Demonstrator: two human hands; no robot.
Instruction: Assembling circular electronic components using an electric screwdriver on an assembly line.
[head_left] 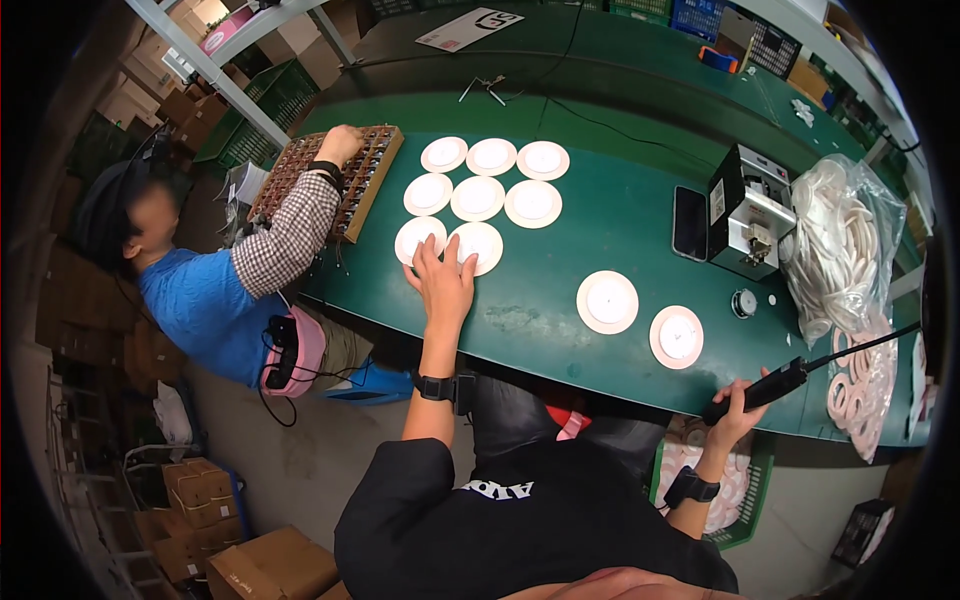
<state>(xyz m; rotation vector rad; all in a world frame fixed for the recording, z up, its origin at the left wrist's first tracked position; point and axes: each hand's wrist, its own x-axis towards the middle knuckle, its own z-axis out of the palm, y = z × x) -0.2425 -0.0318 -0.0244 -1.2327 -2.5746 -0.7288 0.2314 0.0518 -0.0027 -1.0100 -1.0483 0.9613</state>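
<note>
My left hand (443, 280) reaches over the green table with its fingers spread. Its fingertips rest on the near edges of two round white discs, a left one (412, 238) and a right one (484, 243), each with a pale pink rim. Behind them, several similar discs (477, 199) lie flat in rows. My right hand (738, 408) is wrapped round a black corded electric screwdriver (768, 388) at the table's front edge; its tip is hard to make out. Two more discs, one farther left (607, 302) and one nearer (677, 337), lie between my hands.
A small black-and-metal machine (748, 212) stands at the right beside a phone (690, 222). Clear bags hold white rings (838, 240) and pink rings (855, 385). A round speaker-like part (743, 303) lies nearby. At left, a co-worker's hand (341, 146) reaches into a compartmented tray (378, 180).
</note>
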